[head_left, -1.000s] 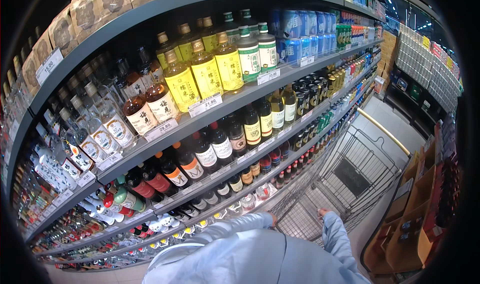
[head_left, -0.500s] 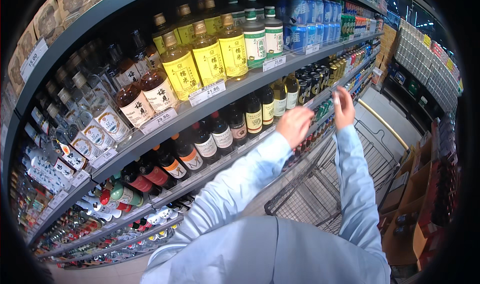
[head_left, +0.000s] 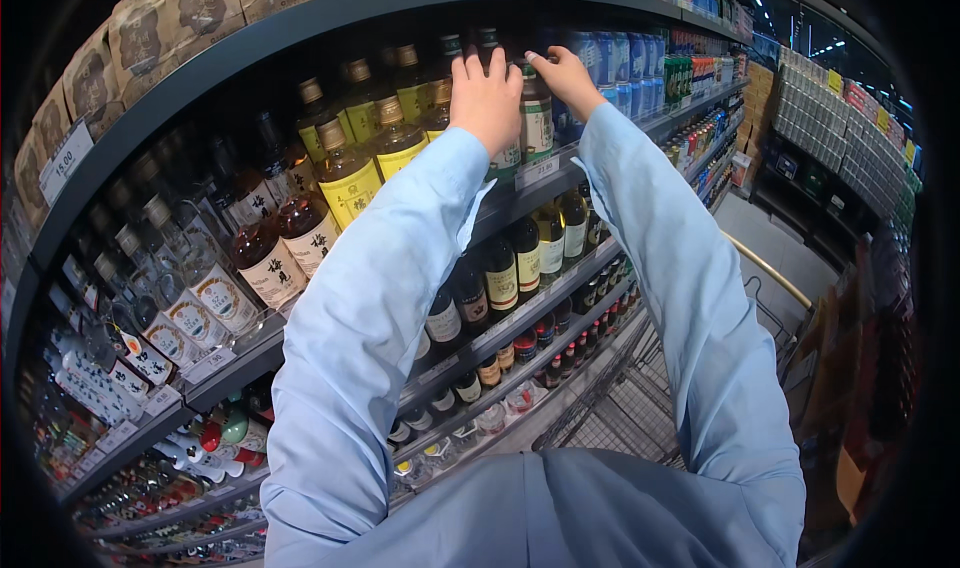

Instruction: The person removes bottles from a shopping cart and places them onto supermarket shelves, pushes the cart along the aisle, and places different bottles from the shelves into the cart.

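Two hands: both are raised to one green-labelled bottle [head_left: 535, 118] on the upper shelf [head_left: 545, 173].
Head view, left hand [head_left: 487, 98]: fingers spread flat over the bottle's left side, pressing rather than wrapped around it.
Head view, right hand [head_left: 565, 73]: fingertips pinched at the neck.
Bottle's place: upright at the shelf's front edge, just beside the yellow-labelled bottles [head_left: 350, 173].
Risk: a pinch at the neck looks weak; glass could slip.
Risk: a sleeve may knock neighbours off, towards the trolley [head_left: 640, 408] below.
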Available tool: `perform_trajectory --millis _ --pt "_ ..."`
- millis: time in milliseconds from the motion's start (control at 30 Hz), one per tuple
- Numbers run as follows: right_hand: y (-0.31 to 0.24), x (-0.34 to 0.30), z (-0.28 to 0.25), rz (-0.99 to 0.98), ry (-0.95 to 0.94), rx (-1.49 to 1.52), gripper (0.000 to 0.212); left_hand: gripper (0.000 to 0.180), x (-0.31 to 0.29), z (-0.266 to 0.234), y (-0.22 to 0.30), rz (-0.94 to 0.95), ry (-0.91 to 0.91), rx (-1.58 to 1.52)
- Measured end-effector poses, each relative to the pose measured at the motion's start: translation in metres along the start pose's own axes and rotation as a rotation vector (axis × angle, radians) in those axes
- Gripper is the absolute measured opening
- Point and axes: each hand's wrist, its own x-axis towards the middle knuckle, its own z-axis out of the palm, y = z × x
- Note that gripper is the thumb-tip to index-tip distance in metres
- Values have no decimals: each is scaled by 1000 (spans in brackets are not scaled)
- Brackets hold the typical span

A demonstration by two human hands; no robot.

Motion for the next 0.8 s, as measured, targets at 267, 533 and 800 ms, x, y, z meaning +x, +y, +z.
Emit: perform_trajectory --millis 267,533,800 --pt "12 -2 28 104 -203 172 39 39 2 10 -9 -17 -298 -176" --pt "17 3 35 62 -206 91 50 35 10 15 -11 -9 -320 -224" --pt "12 -4 42 73 -80 -26 42 35 5 15 -10 -29 -320 -222"
